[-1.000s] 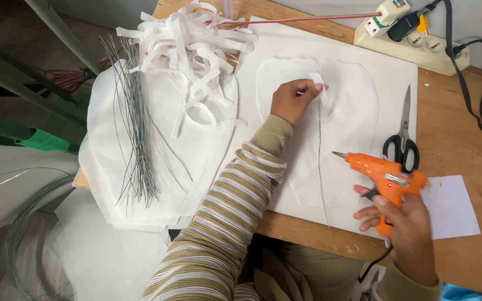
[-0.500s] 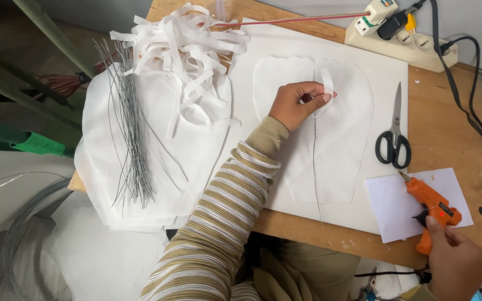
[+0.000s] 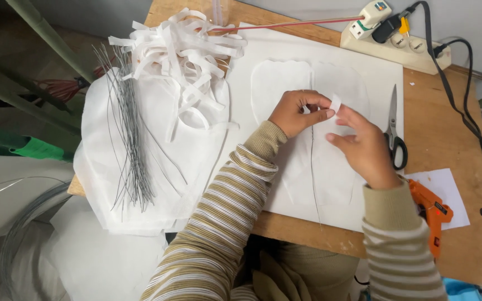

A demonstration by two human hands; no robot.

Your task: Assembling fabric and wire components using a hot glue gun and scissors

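Observation:
My left hand and my right hand meet over a white petal-shaped paper cutout lying on a large white sheet. Both pinch a small white paper strip between the fingertips. A thin grey wire runs down the middle of the cutout, below the hands. The orange glue gun lies on a small white paper near my right forearm.
Black-handled scissors lie right of the hands. A pile of white paper strips and a bundle of grey wires rest on stacked white sheets at left. A power strip with cables sits at the far right corner of the wooden table.
My right hand set the glue gun down on the small paper and came over to the left hand, and now both hands hold the small strip.

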